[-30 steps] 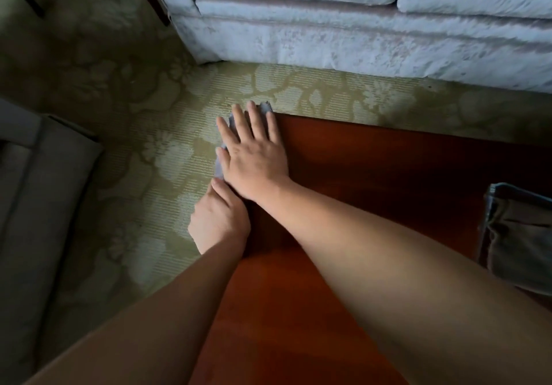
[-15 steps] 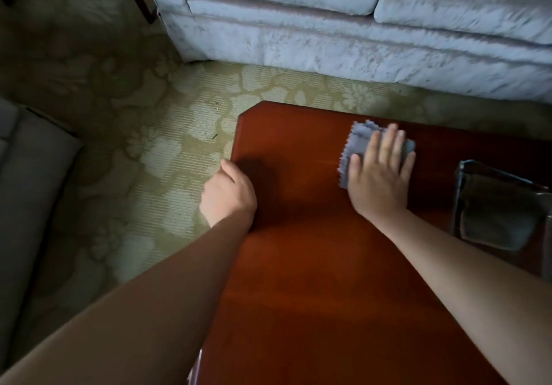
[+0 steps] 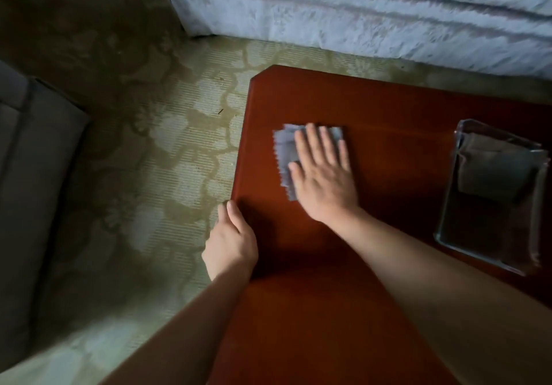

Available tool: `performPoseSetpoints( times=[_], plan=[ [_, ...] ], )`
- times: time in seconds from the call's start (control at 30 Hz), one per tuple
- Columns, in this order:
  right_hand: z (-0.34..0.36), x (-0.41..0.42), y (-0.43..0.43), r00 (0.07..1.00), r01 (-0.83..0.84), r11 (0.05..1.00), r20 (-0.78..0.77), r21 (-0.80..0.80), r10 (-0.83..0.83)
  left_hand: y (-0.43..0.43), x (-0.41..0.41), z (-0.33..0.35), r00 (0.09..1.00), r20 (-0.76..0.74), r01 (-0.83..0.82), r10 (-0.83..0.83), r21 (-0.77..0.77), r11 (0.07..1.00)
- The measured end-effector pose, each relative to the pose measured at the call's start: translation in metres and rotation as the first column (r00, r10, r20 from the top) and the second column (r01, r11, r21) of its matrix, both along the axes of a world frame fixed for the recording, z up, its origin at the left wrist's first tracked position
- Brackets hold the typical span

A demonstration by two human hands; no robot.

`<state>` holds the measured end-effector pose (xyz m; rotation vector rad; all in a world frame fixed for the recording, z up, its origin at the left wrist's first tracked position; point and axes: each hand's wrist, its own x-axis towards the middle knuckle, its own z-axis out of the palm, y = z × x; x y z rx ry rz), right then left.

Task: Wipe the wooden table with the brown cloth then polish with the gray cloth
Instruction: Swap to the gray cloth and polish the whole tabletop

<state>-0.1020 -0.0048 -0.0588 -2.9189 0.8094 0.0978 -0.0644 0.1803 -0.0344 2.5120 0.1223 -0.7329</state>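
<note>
The reddish wooden table (image 3: 403, 122) fills the centre and right. My right hand (image 3: 324, 175) lies flat, fingers spread, pressing the gray cloth (image 3: 283, 151) onto the tabletop near the left side; the cloth's zigzag edge sticks out to the left of my fingers. My left hand (image 3: 230, 241) grips the table's left edge with its fingers curled over it. The brown cloth (image 3: 493, 166) lies folded inside a clear tray (image 3: 448, 223) at the right of the table.
A pale velvet sofa (image 3: 358, 17) runs along the far side of the table. A dark cushion or seat (image 3: 33, 175) sits at the left. Patterned green carpet (image 3: 167, 157) covers the floor between them.
My right hand slid the gray cloth from the far left corner to the right across the table, then back toward the left. My left hand stayed on the table's left edge.
</note>
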Motion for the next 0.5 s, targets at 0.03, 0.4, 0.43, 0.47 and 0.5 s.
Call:
performPoseSetpoints(
  times=[0.03, 0.4, 0.43, 0.47, 0.5],
  plan=[
    [0.0, -0.023, -0.016, 0.998, 0.062, 0.998, -0.014, -0.015, -0.063, -0.001, 0.0, -0.002, 0.999, 0.029, 0.021, -0.022, 0.01, 1.0],
    [0.002, -0.082, 0.017, 0.938, 0.342, 0.939, -0.038, -0.036, -0.343, 0.004, -0.001, -0.004, 0.999, 0.026, 0.036, -0.035, -0.043, 0.998],
    [0.0, -0.072, 0.036, 0.962, 0.27, 0.962, -0.02, -0.037, -0.271, 0.004, 0.0, -0.004, 1.0, 0.002, 0.016, -0.016, -0.061, 0.998],
    [-0.001, -0.063, 0.055, 0.98, 0.201, 0.979, -0.002, -0.038, -0.201, 0.006, 0.002, -0.006, 0.999, -0.031, -0.031, 0.028, -0.105, 0.994],
    [-0.001, -0.053, 0.072, 0.989, 0.15, 0.988, 0.015, -0.024, -0.15, 0.01, 0.004, -0.01, 0.993, -0.079, -0.103, 0.091, -0.175, 0.979]
  ],
)
